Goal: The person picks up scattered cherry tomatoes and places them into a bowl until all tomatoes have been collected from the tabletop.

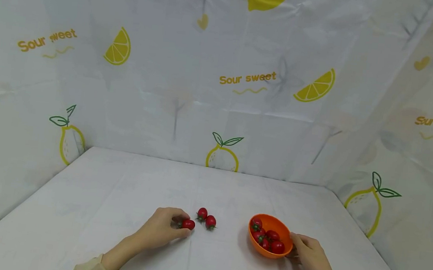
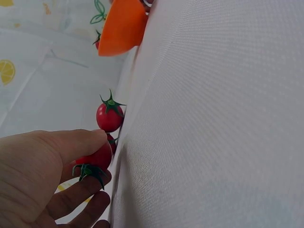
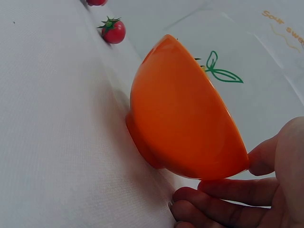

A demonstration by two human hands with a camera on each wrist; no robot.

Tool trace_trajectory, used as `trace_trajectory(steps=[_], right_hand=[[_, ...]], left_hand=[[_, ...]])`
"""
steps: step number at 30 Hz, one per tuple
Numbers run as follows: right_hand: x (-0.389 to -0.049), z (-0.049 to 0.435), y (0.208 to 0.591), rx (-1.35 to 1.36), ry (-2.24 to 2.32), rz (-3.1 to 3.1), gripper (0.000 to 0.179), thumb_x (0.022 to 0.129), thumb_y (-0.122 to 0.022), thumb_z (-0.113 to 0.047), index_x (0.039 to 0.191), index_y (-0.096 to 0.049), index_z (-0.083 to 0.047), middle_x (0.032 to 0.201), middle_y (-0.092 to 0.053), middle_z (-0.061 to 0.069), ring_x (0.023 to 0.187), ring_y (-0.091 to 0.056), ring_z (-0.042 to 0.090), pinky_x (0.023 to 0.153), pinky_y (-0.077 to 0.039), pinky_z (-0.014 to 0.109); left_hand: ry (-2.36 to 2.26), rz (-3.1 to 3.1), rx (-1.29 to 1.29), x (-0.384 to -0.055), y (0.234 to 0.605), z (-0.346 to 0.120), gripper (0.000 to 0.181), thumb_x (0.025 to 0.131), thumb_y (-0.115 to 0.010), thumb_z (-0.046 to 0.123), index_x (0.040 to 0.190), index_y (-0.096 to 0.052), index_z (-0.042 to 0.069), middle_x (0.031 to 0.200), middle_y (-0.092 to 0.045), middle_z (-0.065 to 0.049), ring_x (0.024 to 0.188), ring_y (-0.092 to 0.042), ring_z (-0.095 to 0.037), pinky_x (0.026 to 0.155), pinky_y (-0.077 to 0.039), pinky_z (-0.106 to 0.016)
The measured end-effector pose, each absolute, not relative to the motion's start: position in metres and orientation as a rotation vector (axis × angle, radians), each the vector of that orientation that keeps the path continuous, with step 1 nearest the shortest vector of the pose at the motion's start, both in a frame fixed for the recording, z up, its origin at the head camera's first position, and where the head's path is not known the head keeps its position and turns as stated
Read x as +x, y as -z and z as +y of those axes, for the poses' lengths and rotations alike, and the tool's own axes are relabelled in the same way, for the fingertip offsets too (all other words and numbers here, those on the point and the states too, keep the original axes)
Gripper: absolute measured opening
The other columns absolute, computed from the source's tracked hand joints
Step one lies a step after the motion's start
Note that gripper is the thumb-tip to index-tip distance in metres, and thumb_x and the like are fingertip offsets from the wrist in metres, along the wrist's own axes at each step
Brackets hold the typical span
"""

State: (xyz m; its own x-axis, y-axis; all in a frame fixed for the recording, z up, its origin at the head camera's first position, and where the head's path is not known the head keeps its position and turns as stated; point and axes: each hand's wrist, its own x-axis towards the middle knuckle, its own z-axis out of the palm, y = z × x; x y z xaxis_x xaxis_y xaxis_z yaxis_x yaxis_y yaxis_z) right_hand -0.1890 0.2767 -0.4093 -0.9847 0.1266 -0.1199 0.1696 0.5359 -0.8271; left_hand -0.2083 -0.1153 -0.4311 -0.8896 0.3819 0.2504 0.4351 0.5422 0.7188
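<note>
Left grip (image 1: 160, 229): narrow, pinching tomato (image 1: 189, 224) | right grip (image 1: 310, 253): narrow, pinching bowl (image 1: 283, 231) | right wrist shows bowl's foot (image 3: 141, 142), hidden from head

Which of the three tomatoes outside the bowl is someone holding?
The leftmost tomato in the head view: the left hand pinches it. The other two tomatoes lie ungripped on the white table.
</note>
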Motion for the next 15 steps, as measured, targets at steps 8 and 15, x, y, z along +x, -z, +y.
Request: trace_trajectory(steps=[8,15], right_hand=[[-0.1882,0.2765,0.4078,0.275,1.463,2.710,0.051,0.106,-0.041,-0.028,0.125,-0.053,0.018,0.091,-0.067,0.009,0.078,-0.062,0.021,0.072,-0.056,0.036],[-0.1879,0.2762,0.4084,0.242,1.472,2.735,0.049,0.105,-0.042,-0.026,0.122,-0.055,0.019,0.087,-0.067,0.009,0.077,-0.063,0.021,0.069,-0.055,0.035]], left_hand=[[1.278,-2.702,-0.725,-0.2092,0.4312,-0.1144,0.027,0.085,-0.078,0.024,0.108,-0.072,0.012,0.096,-0.066,0.010,0.089,-0.060,-0.013,0.080,-0.051,-0.034],[1.258,-2.706,-0.719,-0.2077,0.4306,-0.1141,0.027,0.085,-0.079,0.024,0.107,-0.072,0.012,0.095,-0.065,0.011,0.088,-0.059,-0.013,0.079,-0.051,-0.034]])
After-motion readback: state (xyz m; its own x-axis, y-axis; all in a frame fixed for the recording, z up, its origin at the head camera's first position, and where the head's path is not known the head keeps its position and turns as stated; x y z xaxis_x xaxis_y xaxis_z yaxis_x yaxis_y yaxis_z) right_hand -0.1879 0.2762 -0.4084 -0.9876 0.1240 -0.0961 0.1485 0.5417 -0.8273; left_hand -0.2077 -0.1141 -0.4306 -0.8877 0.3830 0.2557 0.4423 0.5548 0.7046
